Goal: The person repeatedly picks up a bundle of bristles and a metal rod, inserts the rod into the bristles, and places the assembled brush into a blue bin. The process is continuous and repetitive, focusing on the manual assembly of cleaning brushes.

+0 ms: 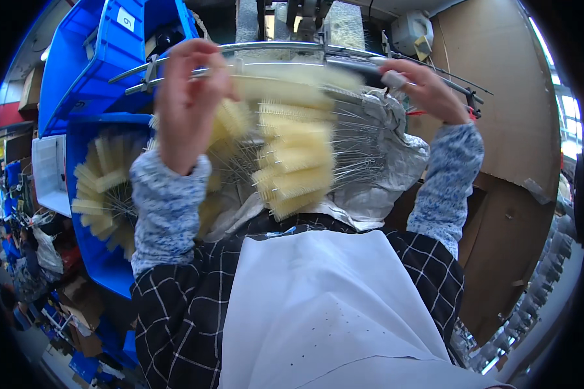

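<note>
My left hand (191, 97) is raised at the upper left, its fingers curled and smeared by motion. A blurred cream bristle brush (279, 87) lies crosswise between my hands, in front of the metal rails. Whether the left fingers touch its near end cannot be made out. My right hand (428, 87), with a white wrap on one finger, has its fingers closed by the end of a dark bar (357, 71); what they grip is hidden. Below, several cream brushes (298, 155) with twisted wire stems lie stacked on silvery cloth (396, 152) before my lap.
A blue bin (107, 259) at the left holds more brushes, with another blue bin (71, 71) beyond it. Metal rails (272, 47) and machine parts cross the far side. Brown cardboard (499, 97) stands at the right. A white apron (318, 292) covers my lap.
</note>
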